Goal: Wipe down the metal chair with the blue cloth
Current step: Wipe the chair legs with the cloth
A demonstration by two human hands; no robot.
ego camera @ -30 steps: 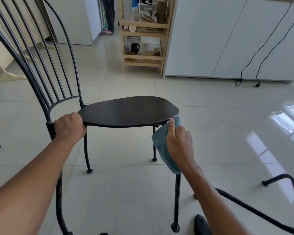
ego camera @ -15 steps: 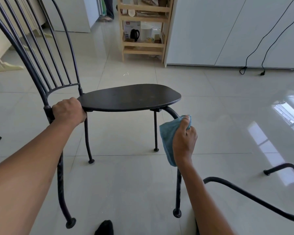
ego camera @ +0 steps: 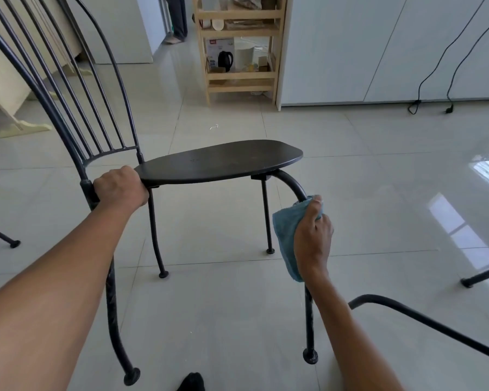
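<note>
A black metal chair stands on the tiled floor, its barred back at the left and its flat dark seat in the middle. My left hand grips the frame where the back meets the seat. The blue cloth is wrapped around the chair's near right leg, just below the bend under the seat. My right hand is closed on the cloth and the leg, hiding that stretch of the leg.
Legs of other metal chairs reach in at the lower right, far right and left edge. A wooden shelf unit and white cabinets with hanging cables stand behind. A dark foot shows at the bottom.
My right hand has slid the blue cloth from the seat's front edge down onto the near right leg. The view has tipped downward. My left hand kept its grip.
</note>
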